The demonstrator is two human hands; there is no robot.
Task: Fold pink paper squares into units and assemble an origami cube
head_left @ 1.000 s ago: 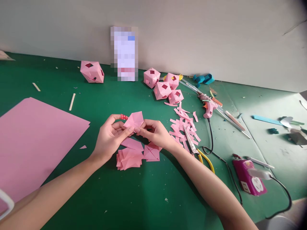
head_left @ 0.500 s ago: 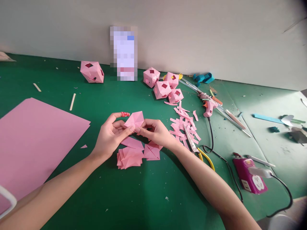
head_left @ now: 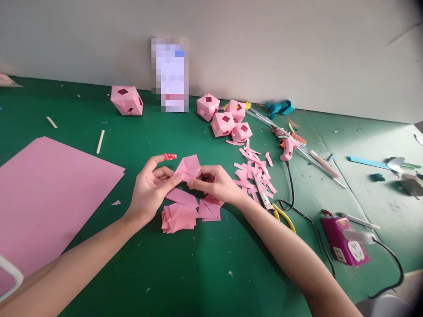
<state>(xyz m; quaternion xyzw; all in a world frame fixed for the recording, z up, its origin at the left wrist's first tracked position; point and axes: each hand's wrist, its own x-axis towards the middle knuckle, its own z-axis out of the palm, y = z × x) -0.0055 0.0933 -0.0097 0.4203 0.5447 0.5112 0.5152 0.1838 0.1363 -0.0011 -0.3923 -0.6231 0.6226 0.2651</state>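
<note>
A small creased piece of pink paper (head_left: pixel 189 167) is held up between my two hands above the green table. My left hand (head_left: pixel 150 187) pinches its left edge between thumb and fingers; the index finger, wrapped in a red band, sticks out above. At the right edge, my right hand (head_left: pixel 213 181) pinches it, its fingertips partly hidden behind the paper. Just below lie a stack of folded pink paper pieces (head_left: pixel 178 218), a flat folded strip (head_left: pixel 182 197) and a creased pink square (head_left: pixel 209 208).
Large pink sheets (head_left: pixel 49 189) lie left. Behind are a pink paper polyhedron (head_left: pixel 127 100), several more polyhedra (head_left: pixel 223 124) and a blurred upright panel (head_left: pixel 170 75). Rightward are paper scraps (head_left: pixel 251 169), yellow-handled scissors (head_left: pixel 267 198), a corded pink glue gun (head_left: pixel 288 147) and a magenta power box (head_left: pixel 343 241).
The held paper has shifted slightly right and turned more upright. My left thumb and fingers have moved a little along its edge. The things on the table have stayed put.
</note>
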